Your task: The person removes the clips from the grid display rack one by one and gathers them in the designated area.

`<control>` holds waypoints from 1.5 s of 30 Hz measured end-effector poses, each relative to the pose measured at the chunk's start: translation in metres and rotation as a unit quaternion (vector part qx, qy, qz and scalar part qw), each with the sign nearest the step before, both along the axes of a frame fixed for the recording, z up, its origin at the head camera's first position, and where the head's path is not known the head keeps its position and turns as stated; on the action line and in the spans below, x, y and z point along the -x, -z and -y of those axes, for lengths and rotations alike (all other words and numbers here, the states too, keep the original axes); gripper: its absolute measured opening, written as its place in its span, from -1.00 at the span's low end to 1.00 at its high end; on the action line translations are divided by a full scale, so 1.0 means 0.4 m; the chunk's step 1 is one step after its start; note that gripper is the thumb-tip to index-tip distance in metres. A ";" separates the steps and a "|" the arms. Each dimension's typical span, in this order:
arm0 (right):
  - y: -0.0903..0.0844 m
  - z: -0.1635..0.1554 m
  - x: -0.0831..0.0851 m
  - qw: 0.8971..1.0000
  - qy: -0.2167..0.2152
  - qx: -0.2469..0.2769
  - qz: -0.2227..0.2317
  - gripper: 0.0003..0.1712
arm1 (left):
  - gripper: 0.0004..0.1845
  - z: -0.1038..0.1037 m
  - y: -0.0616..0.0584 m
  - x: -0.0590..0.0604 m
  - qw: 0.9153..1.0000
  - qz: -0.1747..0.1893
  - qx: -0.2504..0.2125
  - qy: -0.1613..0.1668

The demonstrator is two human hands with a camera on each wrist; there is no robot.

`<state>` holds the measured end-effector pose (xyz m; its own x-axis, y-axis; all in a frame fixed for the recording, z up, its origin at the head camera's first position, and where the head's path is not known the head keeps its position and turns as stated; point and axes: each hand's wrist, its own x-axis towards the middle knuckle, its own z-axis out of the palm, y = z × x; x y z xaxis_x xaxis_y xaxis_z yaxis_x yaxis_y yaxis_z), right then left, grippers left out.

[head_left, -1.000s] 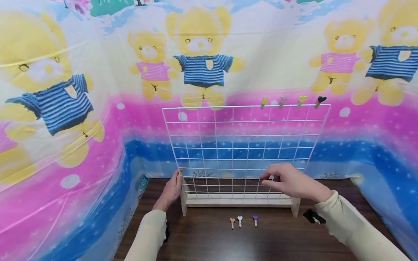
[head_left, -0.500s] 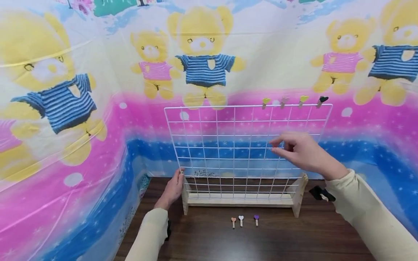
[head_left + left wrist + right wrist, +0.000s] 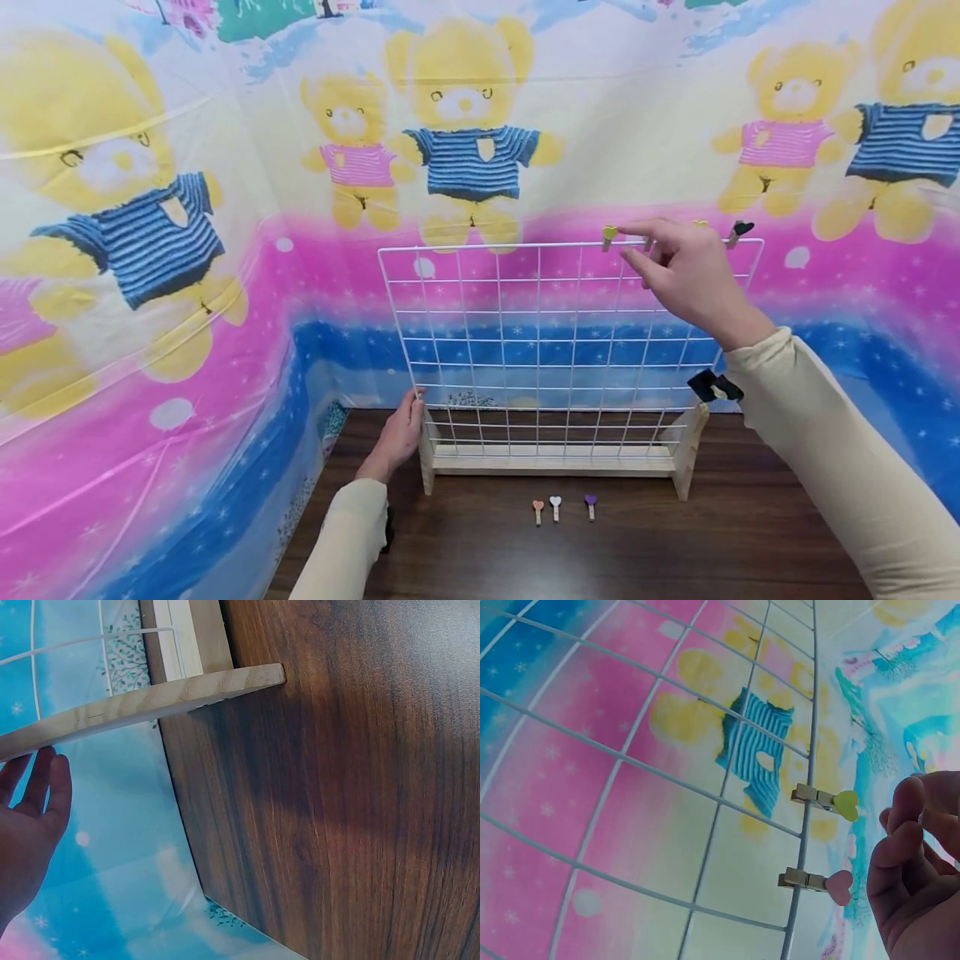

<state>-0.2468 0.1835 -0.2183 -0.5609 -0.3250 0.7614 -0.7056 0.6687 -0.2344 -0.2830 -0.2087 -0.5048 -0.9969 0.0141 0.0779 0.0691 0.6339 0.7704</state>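
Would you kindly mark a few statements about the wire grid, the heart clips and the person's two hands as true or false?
1. Three heart clips lie on the table in front of the wire grid. True.
2. The right hand is down at the wooden base. False: it is up by the clips on the grid's top edge, near the yellow heart clip.
3. The left hand is at the grid's lower left corner. True.
4. The grid lies flat on the table. False: it stands upright in the base.
5. The right hand grips a table clip. False: those clips lie untouched.
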 end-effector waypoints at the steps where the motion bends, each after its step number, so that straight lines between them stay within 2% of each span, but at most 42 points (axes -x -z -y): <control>1: -0.006 0.004 0.004 1.000 0.005 -0.003 0.006 -0.64 | -0.53 0.000 0.000 0.000 1.000 -0.003 0.003 0.000; 11: -0.023 0.035 0.048 0.994 0.040 -0.021 0.103 -0.57 | -0.54 0.001 -0.004 0.000 1.000 0.000 0.001 0.004; 17: -0.022 0.040 0.058 0.993 0.042 -0.023 0.112 -0.63 | -0.53 0.003 -0.003 0.002 1.000 0.000 -0.004 0.007; 26: -0.029 0.048 0.065 0.988 0.052 0.001 0.148 -0.66 | -0.55 0.001 -0.003 0.003 1.000 -0.006 0.004 0.003; 29: -0.028 0.050 0.066 0.989 0.052 0.001 0.140 -0.71 | -0.54 0.000 0.000 0.002 1.000 -0.010 0.009 0.005; 33: -0.024 0.060 0.072 0.994 0.052 -0.006 0.094 -0.79 | -0.51 0.004 0.004 -0.001 1.000 -0.020 0.007 0.005; 38: -0.028 0.070 0.071 0.997 0.048 0.037 0.049 -0.82 | -0.45 0.005 0.002 -0.011 0.999 -0.049 0.006 0.015; 43: -0.043 0.063 0.037 0.996 0.032 0.083 0.008 -0.83 | -0.46 0.000 -0.001 -0.007 0.999 -0.043 -0.003 0.018; 45: -0.042 0.059 0.014 0.996 0.017 0.087 0.010 -0.84 | -0.49 -0.001 0.002 -0.001 1.000 -0.029 -0.006 0.011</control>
<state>-0.2524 0.1601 -0.2015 -0.5848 -0.1690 0.7934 -0.6773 0.6399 -0.3630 -0.2825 -0.2083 -0.5054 -0.9902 0.0343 0.1352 0.1270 0.6219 0.7727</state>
